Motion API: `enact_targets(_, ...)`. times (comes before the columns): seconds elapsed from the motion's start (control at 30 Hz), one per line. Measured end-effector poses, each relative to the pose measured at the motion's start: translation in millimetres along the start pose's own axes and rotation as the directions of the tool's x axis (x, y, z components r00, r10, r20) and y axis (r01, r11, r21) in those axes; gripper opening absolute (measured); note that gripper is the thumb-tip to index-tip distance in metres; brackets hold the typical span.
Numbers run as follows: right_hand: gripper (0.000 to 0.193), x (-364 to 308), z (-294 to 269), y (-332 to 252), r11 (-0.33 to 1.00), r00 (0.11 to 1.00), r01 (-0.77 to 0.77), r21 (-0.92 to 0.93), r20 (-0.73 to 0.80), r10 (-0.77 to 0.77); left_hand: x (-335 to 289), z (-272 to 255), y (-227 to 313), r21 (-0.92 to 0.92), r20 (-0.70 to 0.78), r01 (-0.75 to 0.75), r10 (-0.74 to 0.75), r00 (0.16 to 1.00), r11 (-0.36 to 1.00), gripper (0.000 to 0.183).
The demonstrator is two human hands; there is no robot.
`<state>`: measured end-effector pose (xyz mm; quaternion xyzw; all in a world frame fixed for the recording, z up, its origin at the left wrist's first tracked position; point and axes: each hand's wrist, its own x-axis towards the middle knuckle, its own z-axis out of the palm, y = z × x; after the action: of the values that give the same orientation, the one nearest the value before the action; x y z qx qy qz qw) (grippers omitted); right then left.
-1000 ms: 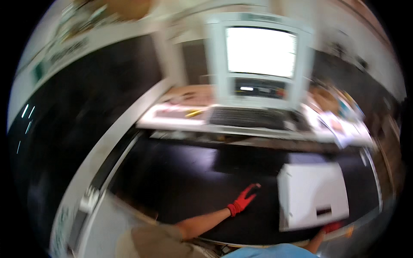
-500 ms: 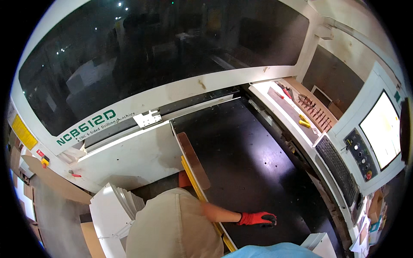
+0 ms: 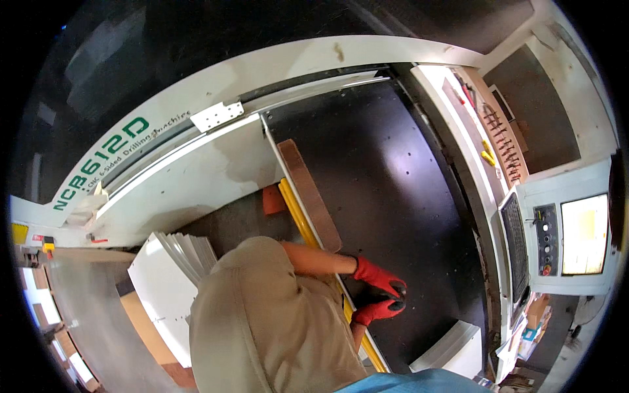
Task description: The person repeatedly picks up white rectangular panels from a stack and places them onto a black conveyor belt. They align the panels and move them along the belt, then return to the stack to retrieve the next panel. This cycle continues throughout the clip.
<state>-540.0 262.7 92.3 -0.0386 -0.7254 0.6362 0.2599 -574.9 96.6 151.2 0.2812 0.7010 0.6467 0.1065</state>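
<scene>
My left hand (image 3: 381, 275) and my right hand (image 3: 379, 310) wear red gloves with black palms and fingertips. They meet just above or on the black tabletop (image 3: 386, 196), the left farther and the right nearer. Their fingers are curled in towards each other. Whatever may be between them is too small or too covered to make out. My left forearm comes from a beige sleeve (image 3: 262, 308), while most of my right forearm is hidden. A stack of white panels (image 3: 452, 350) lies on the tabletop, to the right of and nearer than my hands.
A brown strip (image 3: 308, 190) and yellow bars (image 3: 298, 216) run along the table's left edge. Farther left stand stacked white panels (image 3: 164, 288). The machine's white front (image 3: 314, 59) closes off the far side. On the right are a tool shelf (image 3: 481, 134), a keyboard (image 3: 514, 245) and a screen (image 3: 585, 234).
My left hand lay low on the black tabletop; it now meets my right hand, which was out of sight. The view has turned, and more of the white stack at the lower right shows.
</scene>
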Motion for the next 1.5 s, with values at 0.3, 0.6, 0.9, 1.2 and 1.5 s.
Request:
enact_targets(0.3, 0.028, -46, 120, -63, 1.0, 0.759, -0.009, 0.006, 0.651, 0.003, -177, -126, 28, 0.696, -0.355, 0.16, 0.142, 0.924, 0.7, 0.057)
enact_targets(0.6, 0.037, -68, 179, -65, 0.966, 0.511, 0.239, 0.095, 0.834, -0.208, -197, -111, -17, 0.745, -0.6, 0.365, 0.32, 0.734, 0.559, 0.03)
enact_targets(0.9, 0.037, -60, 180, -40, 0.977, 0.504, 0.175, 0.12, 0.842, -0.194, -194, -111, -18, 0.771, -0.604, 0.37, 0.412, 0.682, 0.518, 0.029)
enact_targets(1.2, 0.031, -70, 179, -74, 0.981, 0.494, 0.003, 0.192, 0.853, -0.168, -168, -89, -14, 0.479, -0.873, 0.594, 0.284, 0.396, 0.646, 0.038)
enact_targets(1.5, 0.031, -58, 169, -56, 0.962, 0.475, 0.218, 0.164, 0.843, -0.251, -160, -76, -24, 0.511, -0.86, 0.675, 0.327, 0.393, 0.532, 0.036)
